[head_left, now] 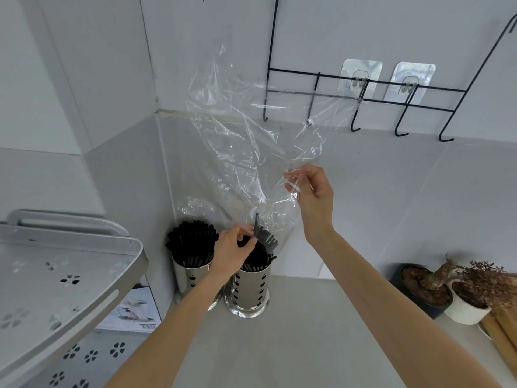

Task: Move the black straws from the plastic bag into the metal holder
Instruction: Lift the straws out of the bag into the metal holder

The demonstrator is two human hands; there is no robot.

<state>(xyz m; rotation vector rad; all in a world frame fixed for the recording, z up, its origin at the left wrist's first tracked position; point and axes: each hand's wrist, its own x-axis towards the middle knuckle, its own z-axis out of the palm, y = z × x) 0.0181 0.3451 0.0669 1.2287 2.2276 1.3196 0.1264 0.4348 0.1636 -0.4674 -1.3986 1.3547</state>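
Observation:
A clear plastic bag (246, 141) hangs upside down above the counter. My right hand (313, 191) pinches its right edge. Its mouth points down over a perforated metal holder (250, 289) that has black straws in it. My left hand (235, 252) grips the bag's mouth together with a few black straws (265, 238) poking out, right above that holder. A second metal holder (187, 273), packed full of black straws (193, 242), stands just to the left in the corner.
A grey perforated rack shelf (70, 278) juts in at the left, with a box (134, 312) under it. A black wire hook rack (363, 93) hangs on the wall. Potted dried plants (458, 287) and wooden sticks (500, 329) sit at the right.

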